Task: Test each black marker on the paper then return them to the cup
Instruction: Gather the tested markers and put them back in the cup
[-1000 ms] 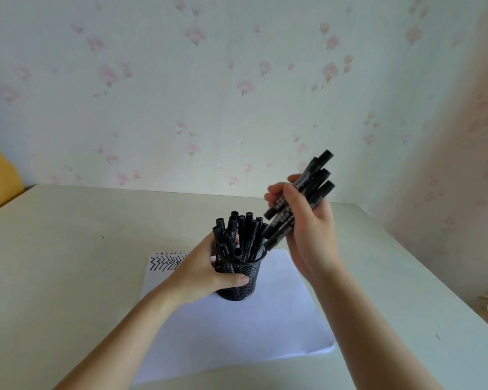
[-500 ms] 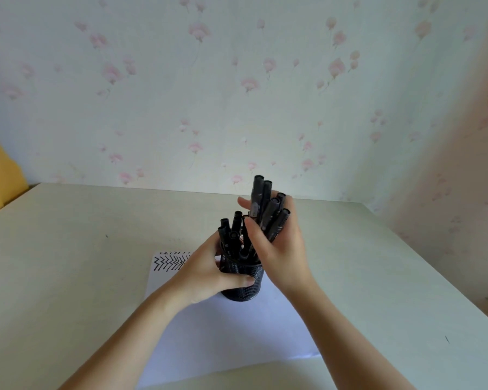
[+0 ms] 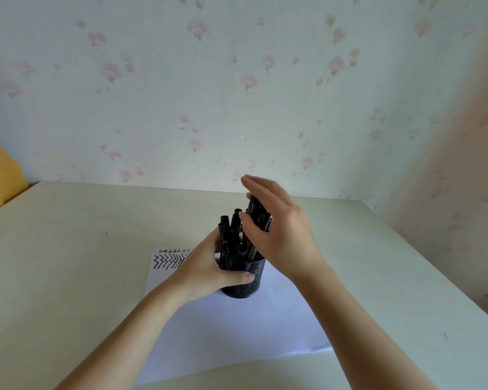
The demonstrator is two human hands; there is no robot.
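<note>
The round black mesh metal cup (image 3: 244, 280) is stood on the white sheet of paper (image 3: 237, 333) near the middle of the pale table (image 3: 68, 249), and it is gripped at its wall by the left hand (image 3: 209, 270), thumb curled across the front. A bundle of black markers (image 3: 234, 235) is held upright in the cup, caps above the rim. The right hand (image 3: 276, 232) is spread over the markers on the right side — fingers straight, palm laid against them, nothing clasped. Rows of black zigzag test strokes (image 3: 168, 260) are seen at the paper's far left corner — partly hidden by the left wrist. Floral wallpaper (image 3: 237, 80) is seen behind the table.
</note>
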